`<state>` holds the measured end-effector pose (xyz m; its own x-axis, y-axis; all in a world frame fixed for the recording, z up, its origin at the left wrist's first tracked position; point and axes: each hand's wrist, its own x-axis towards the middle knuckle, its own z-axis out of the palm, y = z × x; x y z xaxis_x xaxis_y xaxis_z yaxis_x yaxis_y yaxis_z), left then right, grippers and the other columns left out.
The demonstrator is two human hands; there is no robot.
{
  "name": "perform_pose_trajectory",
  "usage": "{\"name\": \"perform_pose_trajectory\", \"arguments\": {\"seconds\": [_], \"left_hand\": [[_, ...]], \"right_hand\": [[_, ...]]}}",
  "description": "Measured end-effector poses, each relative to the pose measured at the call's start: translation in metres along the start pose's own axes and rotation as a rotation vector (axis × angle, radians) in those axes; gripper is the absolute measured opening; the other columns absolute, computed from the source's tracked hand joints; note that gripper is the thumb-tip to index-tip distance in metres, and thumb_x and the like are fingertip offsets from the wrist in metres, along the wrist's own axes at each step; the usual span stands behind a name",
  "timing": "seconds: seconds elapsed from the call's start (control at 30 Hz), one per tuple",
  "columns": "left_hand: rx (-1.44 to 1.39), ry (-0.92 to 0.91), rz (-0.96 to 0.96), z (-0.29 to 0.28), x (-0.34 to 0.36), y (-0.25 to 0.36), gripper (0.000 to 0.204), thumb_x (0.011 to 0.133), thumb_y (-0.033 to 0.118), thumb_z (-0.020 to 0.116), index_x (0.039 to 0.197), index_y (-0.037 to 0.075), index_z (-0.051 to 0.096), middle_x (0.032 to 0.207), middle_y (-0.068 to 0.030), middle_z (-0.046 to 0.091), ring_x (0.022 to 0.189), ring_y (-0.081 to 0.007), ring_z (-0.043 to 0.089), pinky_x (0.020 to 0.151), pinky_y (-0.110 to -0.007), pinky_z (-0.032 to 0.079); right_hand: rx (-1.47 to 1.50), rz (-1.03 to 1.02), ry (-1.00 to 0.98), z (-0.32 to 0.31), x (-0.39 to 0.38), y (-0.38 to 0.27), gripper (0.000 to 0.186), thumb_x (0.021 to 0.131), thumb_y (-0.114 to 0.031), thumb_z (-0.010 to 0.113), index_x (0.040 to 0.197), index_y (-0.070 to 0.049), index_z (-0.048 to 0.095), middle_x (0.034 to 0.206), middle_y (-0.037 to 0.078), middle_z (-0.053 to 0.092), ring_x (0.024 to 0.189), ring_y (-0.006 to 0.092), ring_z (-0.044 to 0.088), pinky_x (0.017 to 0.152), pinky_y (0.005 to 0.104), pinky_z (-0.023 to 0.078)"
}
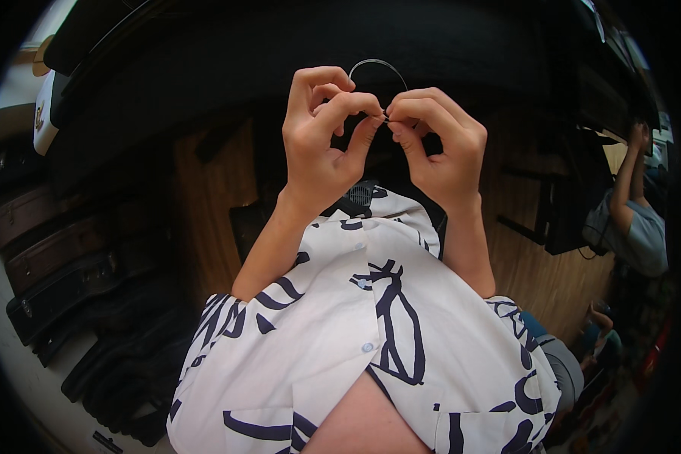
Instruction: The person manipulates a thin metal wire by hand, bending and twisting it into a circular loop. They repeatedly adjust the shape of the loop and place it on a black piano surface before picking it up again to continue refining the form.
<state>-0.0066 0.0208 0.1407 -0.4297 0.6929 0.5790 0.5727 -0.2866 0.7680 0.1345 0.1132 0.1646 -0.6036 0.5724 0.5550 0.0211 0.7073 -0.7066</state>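
Note:
A thin silvery wire (378,61) curves in a loop above my hands, against a dark surface. My left hand (321,136) pinches one part of the wire between thumb and index finger, its other fingers curled. Close beside it, my right hand (443,140) pinches the wire too, thumb against fingertips. Both pinches almost touch, and a short bit of wire shows between them. The wire's ends are too small to make out.
A wide black surface (204,68) lies beyond my hands. Several dark cases (60,257) are stacked at the left, near a white object (45,113). Wooden floor (212,204) shows below. Another person (632,219) works at the right; a further person (604,333) is lower down.

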Motion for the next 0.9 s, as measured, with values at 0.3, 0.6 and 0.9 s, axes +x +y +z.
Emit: {"name": "perform_pose_trajectory", "arguments": {"seconds": [0.3, 0.6, 0.9], "left_hand": [[-0.305, -0.014, -0.387, 0.009, -0.006, 0.001, 0.011, 0.085, -0.007, 0.064, 0.095, -0.004, 0.066, 0.117, -0.0121, 0.052, 0.093, -0.019, 0.07, 0.074, -0.024, 0.057], [-0.568, 0.121, -0.55, 0.008, -0.002, 0.002, 0.01, 0.092, -0.004, 0.065, 0.1, 0.0, 0.068, 0.093, -0.0065, 0.067, 0.086, -0.0138, 0.067, 0.077, -0.024, 0.054], [-0.596, -0.037, -0.611, -0.011, 0.0, -0.011, 0.018, 0.091, 0.009, 0.072, 0.107, 0.001, 0.07, 0.092, -0.0087, 0.072, 0.08, -0.013, 0.069, 0.068, -0.023, 0.052]], "right_hand": [[-0.143, 0.028, 0.032, 0.007, -0.001, 0.002, 0.009, 0.081, 0.003, 0.072, 0.085, -0.004, 0.068, 0.07, 0.005, 0.061, 0.05, 0.0135, 0.054, 0.046, 0.0237, 0.041], [-0.043, 0.152, 0.054, 0.009, -0.004, 0.004, 0.006, 0.084, 0.001, 0.072, 0.088, -0.002, 0.072, 0.07, 0.005, 0.066, 0.051, 0.0098, 0.056, 0.048, 0.0213, 0.042], [0.49, 0.482, -0.08, -0.006, -0.007, 0.003, 0.006, 0.093, 0.0, 0.064, 0.094, 0.002, 0.069, 0.067, 0.001, 0.06, 0.053, 0.0034, 0.052, 0.047, 0.0171, 0.037]]}}
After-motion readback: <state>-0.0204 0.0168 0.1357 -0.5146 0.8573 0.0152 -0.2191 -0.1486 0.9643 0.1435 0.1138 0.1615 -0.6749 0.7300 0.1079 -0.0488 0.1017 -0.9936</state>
